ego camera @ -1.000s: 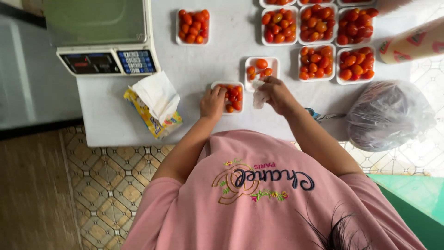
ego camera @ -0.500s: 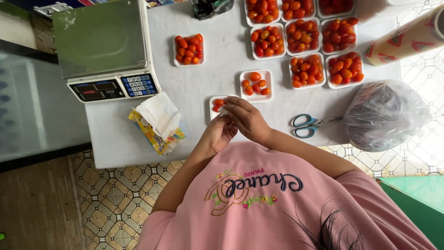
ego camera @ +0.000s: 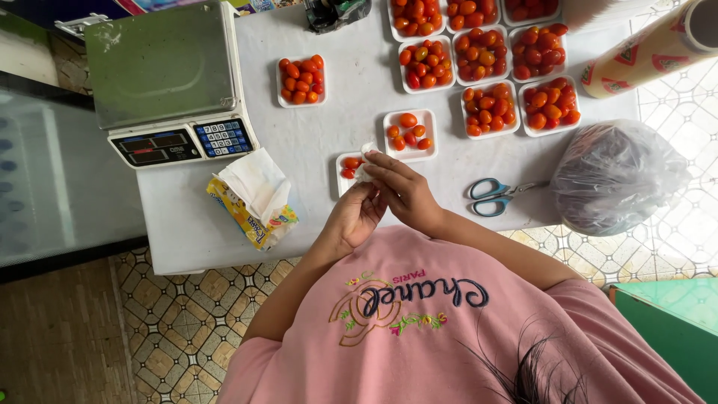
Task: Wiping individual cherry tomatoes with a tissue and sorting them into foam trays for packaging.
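Observation:
My left hand and my right hand meet at the near edge of the white table. The right hand's fingers pinch a piece of white tissue. The left hand's fingers curl against it, and what they hold is hidden. Just beyond the fingertips sits a small white tray with a few red cherry tomatoes. A second small tray, partly filled with tomatoes, stands right behind it.
Several full tomato trays sit at the back right, and one near a digital scale on the left. There are also a tissue pack, blue scissors, a filled clear bag and a cling-film roll.
Both hands have drawn back from the trays toward my body and come together on the tissue. The view has shifted, so the table sits lower in the frame.

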